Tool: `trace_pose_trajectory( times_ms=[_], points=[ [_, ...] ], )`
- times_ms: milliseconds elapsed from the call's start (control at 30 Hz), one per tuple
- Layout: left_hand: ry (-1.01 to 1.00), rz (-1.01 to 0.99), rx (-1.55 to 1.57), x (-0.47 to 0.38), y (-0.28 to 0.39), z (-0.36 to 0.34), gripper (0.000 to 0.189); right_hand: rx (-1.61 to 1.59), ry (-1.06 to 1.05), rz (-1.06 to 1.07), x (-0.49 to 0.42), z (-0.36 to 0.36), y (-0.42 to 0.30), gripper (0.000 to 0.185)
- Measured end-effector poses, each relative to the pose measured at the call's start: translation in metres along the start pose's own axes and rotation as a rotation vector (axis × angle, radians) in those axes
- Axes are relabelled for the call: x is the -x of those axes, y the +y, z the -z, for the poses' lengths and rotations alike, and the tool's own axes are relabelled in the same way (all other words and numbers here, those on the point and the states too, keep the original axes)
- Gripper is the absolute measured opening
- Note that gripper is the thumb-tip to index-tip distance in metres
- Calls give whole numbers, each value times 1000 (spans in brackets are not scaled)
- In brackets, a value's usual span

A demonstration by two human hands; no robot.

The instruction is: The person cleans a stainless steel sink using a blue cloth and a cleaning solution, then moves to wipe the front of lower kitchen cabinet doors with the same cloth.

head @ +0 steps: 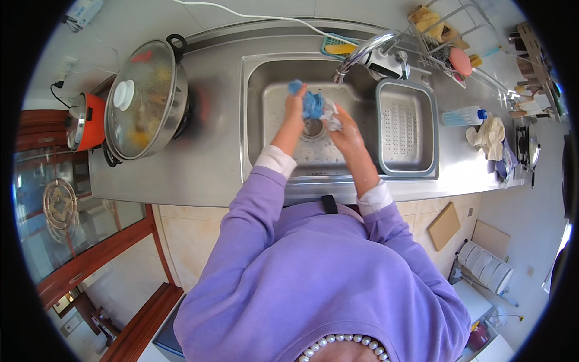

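Note:
Both my hands are over the stainless steel sink basin (276, 158). My left hand (296, 108) grips a crumpled blue cloth (312, 105), and a tuft of it sticks out past the thumb. A wadded white piece (332, 118), perhaps cloth or wet paper, is in the fingers of my right hand (348, 131). Blue and white bundles touch each other between the hands. Drops of water show on my right wrist. Below them the sink drain (313, 129) is partly hidden. The chrome faucet (362, 54) arches in from the upper right; no stream is plain beneath its spout.
A perforated drain basket (407, 169) with a grey rim sits in the sink's right side. Left stands a large lidded pan (147, 99) beside an orange pot (86, 122). A blue-capped bottle (463, 116) and a beige cloth (488, 135) lie right. A wire rack (445, 45) hangs behind.

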State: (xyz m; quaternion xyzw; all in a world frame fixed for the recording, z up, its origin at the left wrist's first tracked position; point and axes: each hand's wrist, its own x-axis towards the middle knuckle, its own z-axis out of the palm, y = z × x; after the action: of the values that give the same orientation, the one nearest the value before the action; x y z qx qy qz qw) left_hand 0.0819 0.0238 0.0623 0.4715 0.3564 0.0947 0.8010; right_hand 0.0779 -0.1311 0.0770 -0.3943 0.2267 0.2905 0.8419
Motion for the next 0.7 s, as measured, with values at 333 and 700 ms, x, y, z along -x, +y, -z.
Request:
trace_pose_trajectory(
  times_ms=[333, 700],
  points=[
    [-564, 262, 517, 38, 19, 23, 54, 693, -123, 242, 24, -1, -25, 39],
    [-262, 360, 396, 40, -1, 16, 30, 289, 12, 215, 5, 22, 8, 30]
  ],
)
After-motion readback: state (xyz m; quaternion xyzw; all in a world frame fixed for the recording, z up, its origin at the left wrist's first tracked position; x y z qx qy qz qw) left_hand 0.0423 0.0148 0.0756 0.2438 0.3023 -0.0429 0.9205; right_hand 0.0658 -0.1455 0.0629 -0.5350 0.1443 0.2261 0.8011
